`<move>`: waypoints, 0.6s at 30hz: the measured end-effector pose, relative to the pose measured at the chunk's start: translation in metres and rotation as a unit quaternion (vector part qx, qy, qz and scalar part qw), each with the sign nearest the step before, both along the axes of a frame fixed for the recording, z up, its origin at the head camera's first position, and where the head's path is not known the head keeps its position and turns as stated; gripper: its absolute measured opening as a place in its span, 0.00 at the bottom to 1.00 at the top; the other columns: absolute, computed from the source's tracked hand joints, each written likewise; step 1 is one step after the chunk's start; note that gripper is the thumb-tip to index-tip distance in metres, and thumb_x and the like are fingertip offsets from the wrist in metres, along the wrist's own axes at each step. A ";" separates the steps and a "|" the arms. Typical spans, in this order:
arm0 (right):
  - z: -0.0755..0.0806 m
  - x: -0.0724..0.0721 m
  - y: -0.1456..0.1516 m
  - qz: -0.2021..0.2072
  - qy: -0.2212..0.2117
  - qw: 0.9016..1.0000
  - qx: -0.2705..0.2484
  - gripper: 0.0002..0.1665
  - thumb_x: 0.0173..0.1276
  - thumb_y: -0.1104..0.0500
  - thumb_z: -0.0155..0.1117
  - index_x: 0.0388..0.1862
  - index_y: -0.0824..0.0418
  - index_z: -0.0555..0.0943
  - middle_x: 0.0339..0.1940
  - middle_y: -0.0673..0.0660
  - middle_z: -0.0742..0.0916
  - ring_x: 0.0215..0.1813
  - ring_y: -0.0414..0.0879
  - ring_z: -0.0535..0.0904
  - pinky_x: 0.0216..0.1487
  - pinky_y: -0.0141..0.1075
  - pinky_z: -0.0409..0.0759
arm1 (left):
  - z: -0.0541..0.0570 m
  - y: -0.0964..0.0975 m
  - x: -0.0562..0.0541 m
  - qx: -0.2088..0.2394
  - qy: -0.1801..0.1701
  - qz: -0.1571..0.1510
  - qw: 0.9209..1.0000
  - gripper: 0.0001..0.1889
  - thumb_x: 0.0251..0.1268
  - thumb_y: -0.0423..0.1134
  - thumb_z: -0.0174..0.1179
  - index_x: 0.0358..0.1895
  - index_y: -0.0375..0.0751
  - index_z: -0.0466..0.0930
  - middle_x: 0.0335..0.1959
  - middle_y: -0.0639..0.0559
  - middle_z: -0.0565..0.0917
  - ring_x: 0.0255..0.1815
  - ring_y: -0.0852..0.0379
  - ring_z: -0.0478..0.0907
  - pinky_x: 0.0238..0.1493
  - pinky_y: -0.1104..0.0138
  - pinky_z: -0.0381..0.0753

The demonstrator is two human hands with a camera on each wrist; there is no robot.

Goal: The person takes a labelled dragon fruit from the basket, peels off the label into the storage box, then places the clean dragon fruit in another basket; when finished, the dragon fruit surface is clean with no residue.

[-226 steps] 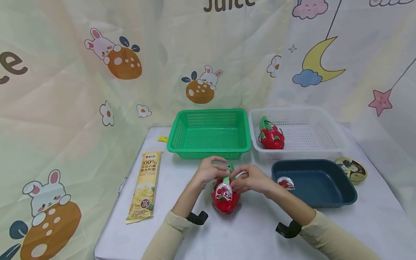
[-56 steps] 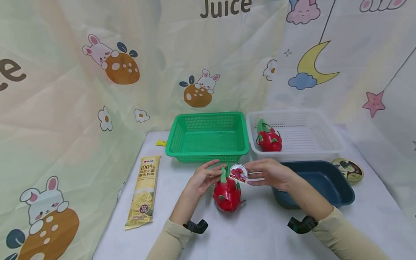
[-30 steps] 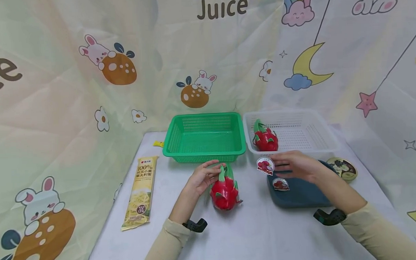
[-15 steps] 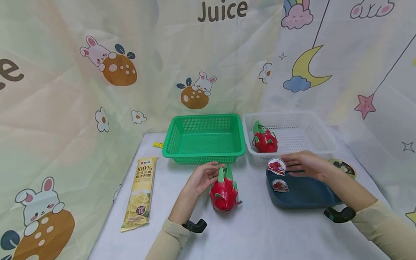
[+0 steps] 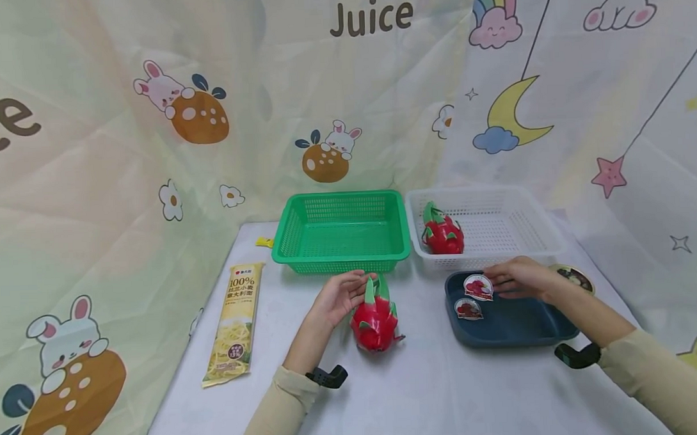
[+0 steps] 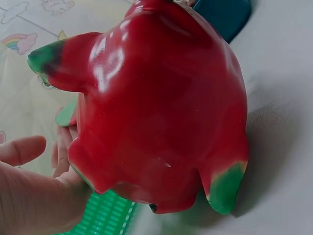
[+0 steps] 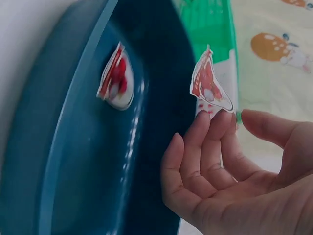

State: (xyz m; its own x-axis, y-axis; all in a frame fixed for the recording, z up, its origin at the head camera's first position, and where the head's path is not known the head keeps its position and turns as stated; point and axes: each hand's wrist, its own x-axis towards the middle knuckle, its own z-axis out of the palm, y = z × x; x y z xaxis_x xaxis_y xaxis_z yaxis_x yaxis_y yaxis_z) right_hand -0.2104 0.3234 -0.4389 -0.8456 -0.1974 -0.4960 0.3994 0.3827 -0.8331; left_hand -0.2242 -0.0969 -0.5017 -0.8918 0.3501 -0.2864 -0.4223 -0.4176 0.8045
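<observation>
A glossy red dragon fruit [image 5: 374, 325] with green leaf tips sits on the table before me; it looks like a model. My left hand [image 5: 341, 299] rests beside its leaves, and in the left wrist view the thumb [image 6: 23, 150] stands apart from the fruit while the other fingers are partly hidden behind it. Over the dark blue tray [image 5: 520, 336], my right hand [image 5: 518, 279] carries a dragon-fruit sticker [image 5: 478, 287] on its fingertips. The right wrist view shows the thumb [image 7: 266, 125] away from that sticker. A second sticker [image 5: 469, 309] lies inside the tray's left end.
Behind stand a green basket [image 5: 344, 259] and a white basket [image 5: 494, 257], the latter with another dragon fruit [image 5: 443, 235]. A noodle packet [image 5: 234, 324] lies at left, a small yellow packet [image 5: 265, 242] beside the green basket. A round tin [image 5: 575, 277] is partly hidden behind my right wrist.
The sticker, earlier against the front dragon fruit, has come away on my right fingertips and travelled right, then down into the tray's area. My left hand has stayed by the fruit.
</observation>
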 end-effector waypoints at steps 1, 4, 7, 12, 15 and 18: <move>-0.001 -0.001 0.002 0.002 0.002 1.000 0.010 0.27 0.80 0.50 0.60 0.64 0.71 0.80 0.42 0.52 0.89 0.46 0.44 0.87 0.59 0.48 0.86 | 0.000 0.000 0.000 0.001 0.000 0.000 1.000 0.29 0.78 0.35 0.51 0.75 0.26 0.58 0.62 0.40 0.84 0.73 0.37 0.72 0.67 0.55 0.79; -0.003 -0.005 0.009 0.012 0.006 0.999 0.038 0.28 0.79 0.50 0.60 0.63 0.73 0.80 0.40 0.51 0.88 0.45 0.44 0.87 0.57 0.48 0.87 | 0.001 0.001 0.000 0.002 -0.002 0.000 1.000 0.29 0.78 0.35 0.50 0.76 0.26 0.58 0.63 0.39 0.83 0.73 0.38 0.72 0.68 0.54 0.78; -0.005 -0.009 0.014 0.018 0.007 0.998 0.057 0.25 0.79 0.51 0.60 0.59 0.71 0.83 0.37 0.51 0.89 0.43 0.44 0.88 0.55 0.47 0.88 | 0.000 0.001 0.000 0.004 -0.003 0.003 1.000 0.29 0.77 0.35 0.51 0.76 0.26 0.58 0.64 0.39 0.83 0.72 0.39 0.73 0.68 0.54 0.78; -0.014 -0.015 0.019 0.037 0.008 0.995 0.097 0.20 0.78 0.52 0.61 0.50 0.69 0.87 0.34 0.52 0.89 0.40 0.46 0.89 0.54 0.51 0.88 | -0.001 0.001 0.000 0.008 0.001 0.006 1.000 0.29 0.77 0.35 0.51 0.75 0.26 0.58 0.66 0.37 0.81 0.72 0.39 0.73 0.69 0.55 0.77; -0.021 -0.016 0.020 0.048 0.010 0.989 0.137 0.19 0.77 0.52 0.62 0.45 0.68 0.88 0.33 0.54 0.91 0.39 0.47 0.89 0.52 0.52 0.88 | -0.001 0.001 0.001 0.011 -0.001 0.006 1.000 0.28 0.77 0.34 0.51 0.74 0.26 0.59 0.66 0.37 0.81 0.73 0.38 0.72 0.69 0.55 0.78; -0.026 -0.016 0.021 0.058 0.016 0.985 0.163 0.19 0.77 0.51 0.62 0.42 0.68 0.88 0.33 0.55 0.92 0.38 0.47 0.89 0.50 0.53 0.88 | 0.000 0.001 0.002 0.009 0.000 0.010 1.000 0.26 0.77 0.34 0.51 0.73 0.26 0.60 0.65 0.38 0.82 0.74 0.37 0.70 0.67 0.57 0.79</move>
State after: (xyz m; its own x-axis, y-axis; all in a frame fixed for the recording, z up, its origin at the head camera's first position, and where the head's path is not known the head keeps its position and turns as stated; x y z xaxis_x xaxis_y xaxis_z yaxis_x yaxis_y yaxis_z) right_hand -0.2266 0.3447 -0.4649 -0.8435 -0.1283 -0.5216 0.3121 0.6733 -0.6703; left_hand -0.2222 -0.0959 -0.5022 -0.8983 0.3383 -0.2805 -0.4146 -0.4406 0.7962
